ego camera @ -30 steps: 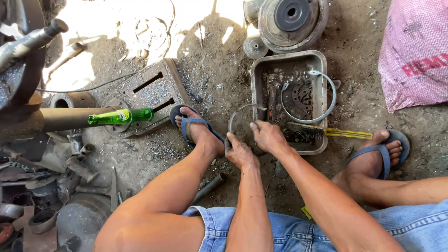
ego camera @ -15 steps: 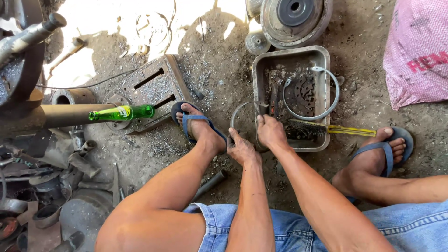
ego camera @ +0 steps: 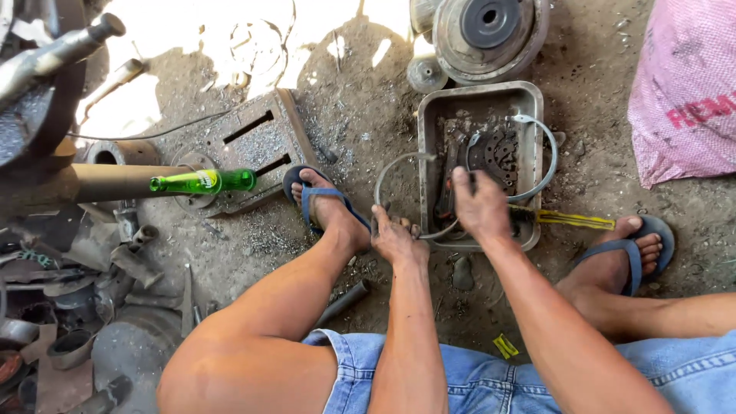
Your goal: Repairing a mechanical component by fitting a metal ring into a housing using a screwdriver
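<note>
Both hands work at one thin metal ring (ego camera: 399, 165): the left hand (ego camera: 395, 239) has its fingers (ego camera: 405, 225) curled shut round the ring's lower arc, just outside the near left corner of the grey metal tray (ego camera: 429, 115), while the right hand (ego camera: 479, 203) closes its fingers (ego camera: 460, 178) downward over the tray's inside (what they pinch cannot be told). Inside the tray lie a dark toothed sprocket (ego camera: 498, 153) and a second wire hoop (ego camera: 540, 157), with a yellow-handled tool (ego camera: 571, 220) poking out beside the right wrist. Farther left on the dirt floor (ego camera: 360, 100) a green glass bottle (ego camera: 203, 182) lies on its side by the sandalled left foot (ego camera: 326, 203).
</note>
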